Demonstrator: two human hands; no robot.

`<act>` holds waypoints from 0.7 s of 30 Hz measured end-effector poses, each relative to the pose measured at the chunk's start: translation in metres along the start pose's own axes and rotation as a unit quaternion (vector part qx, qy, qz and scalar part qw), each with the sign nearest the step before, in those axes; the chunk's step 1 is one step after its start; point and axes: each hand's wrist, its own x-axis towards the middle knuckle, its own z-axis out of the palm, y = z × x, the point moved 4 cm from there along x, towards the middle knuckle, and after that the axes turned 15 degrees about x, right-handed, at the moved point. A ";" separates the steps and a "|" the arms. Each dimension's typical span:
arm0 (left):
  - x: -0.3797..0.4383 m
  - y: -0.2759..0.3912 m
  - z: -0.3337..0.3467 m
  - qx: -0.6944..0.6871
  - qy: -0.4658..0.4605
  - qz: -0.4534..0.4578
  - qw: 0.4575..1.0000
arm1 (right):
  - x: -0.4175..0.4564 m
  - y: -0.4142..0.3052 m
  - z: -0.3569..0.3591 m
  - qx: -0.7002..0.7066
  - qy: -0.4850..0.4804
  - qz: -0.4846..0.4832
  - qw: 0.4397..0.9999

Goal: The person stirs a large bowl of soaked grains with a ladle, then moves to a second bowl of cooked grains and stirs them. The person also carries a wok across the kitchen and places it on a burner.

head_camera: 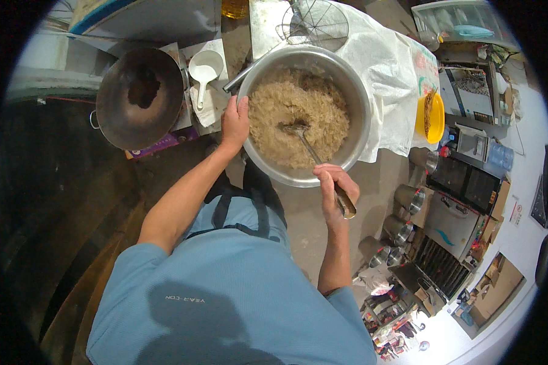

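Observation:
A large round metal basin [361, 98] stands before me, holding a mass of tan, shredded-looking food [297, 105]. My left hand [235, 122] grips the basin's left rim, thumb and fingers at the edge. In my right hand [338, 185], near the front rim, is the handle of a long metal utensil [309, 147]. Its lower end is sunk in the middle of the food, so the shape of its head is partly hidden. A wire strainer [322, 23] lies behind the basin, and a metal handle [237, 82] sticks out past the basin's left side.
A dark wok [139, 100] sits at the left, beside a white plastic scoop [205, 68] and a cloth [205, 107]. White plastic sheeting [388, 82] covers the surface at right, with a yellow bowl [434, 118] near its edge. Several metal pots [409, 198] stand farther right.

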 end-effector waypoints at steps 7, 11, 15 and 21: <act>0.002 0.000 0.000 0.001 0.014 0.021 1.000 | 0.005 -0.028 -0.010 0.041 0.019 -0.053 0.998; 0.001 0.004 -0.002 0.002 0.017 0.018 1.000 | 0.012 0.009 -0.005 0.008 0.001 0.014 1.000; 0.000 0.001 -0.002 0.003 0.017 0.011 1.000 | 0.011 -0.012 -0.019 0.028 0.020 0.001 0.999; 0.002 -0.001 0.001 -0.001 0.005 0.000 1.000 | -0.017 -0.033 -0.025 0.042 0.029 0.011 0.999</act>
